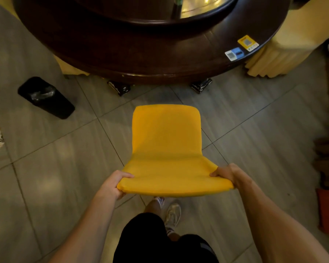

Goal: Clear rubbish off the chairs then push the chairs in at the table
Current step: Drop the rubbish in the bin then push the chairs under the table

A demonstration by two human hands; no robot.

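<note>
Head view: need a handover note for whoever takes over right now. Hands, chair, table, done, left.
Left hand: grips the left corner of the backrest of the yellow chair.
Right hand: grips the right corner of the same backrest.
Chair: faces the table, with bare floor between the seat and the table's edge.
Done: no rubbish shows on the seat.
Left: push this chair in at the table. The state of any other chairs can't be judged from here.
Note: black bin stands on the floor front-left.

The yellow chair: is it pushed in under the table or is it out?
Out. Bare floor shows between the yellow chair and the table rim; the left hand and the right hand grip its backrest.
</note>
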